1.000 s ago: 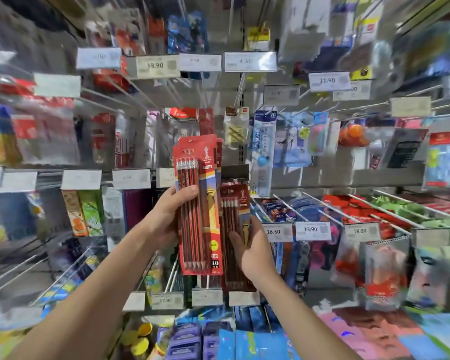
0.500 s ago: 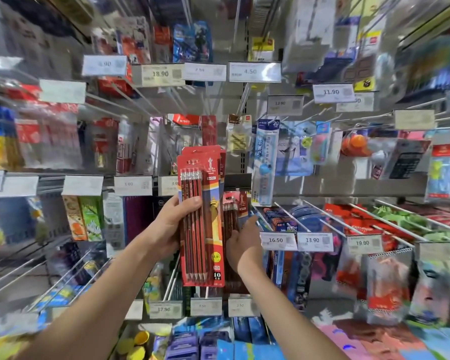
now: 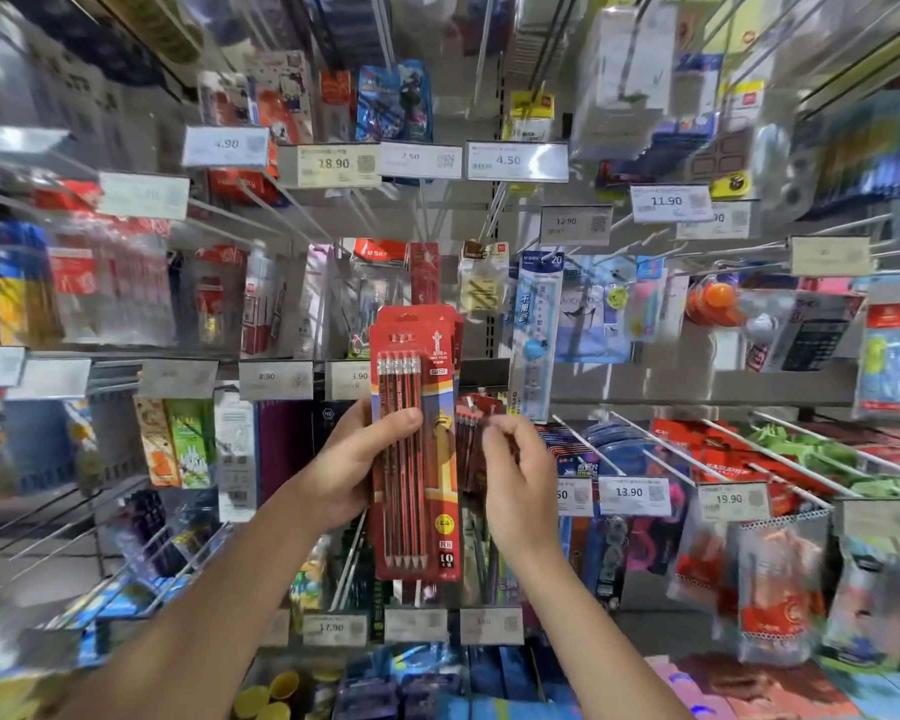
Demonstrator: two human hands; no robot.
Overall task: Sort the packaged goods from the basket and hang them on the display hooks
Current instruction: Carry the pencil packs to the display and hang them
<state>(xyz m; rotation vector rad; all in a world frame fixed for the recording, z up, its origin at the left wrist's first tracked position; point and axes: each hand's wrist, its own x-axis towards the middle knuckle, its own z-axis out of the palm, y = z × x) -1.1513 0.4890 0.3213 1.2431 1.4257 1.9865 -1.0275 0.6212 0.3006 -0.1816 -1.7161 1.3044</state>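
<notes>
My left hand (image 3: 352,470) grips a stack of red pencil packs (image 3: 419,439), held upright in front of the display at centre; my thumb lies across the front pack. Just right of it, more red pencil packs (image 3: 470,433) hang on a hook behind my right hand. My right hand (image 3: 515,475) is at their top edge with fingers curled, thumb and forefinger pinching the pack's top. The basket is out of view.
Rows of display hooks with price tags (image 3: 515,161) surround my hands. A blue ruler pack (image 3: 536,330) hangs up and to the right. Long white hooks (image 3: 640,439) with red and blue packs jut out at the right. Notebooks (image 3: 178,439) stand at the left.
My right hand moved up from lying flat on the hung pencil packs to pinching their top. My left hand stayed on its stack, shifting slightly with the view.
</notes>
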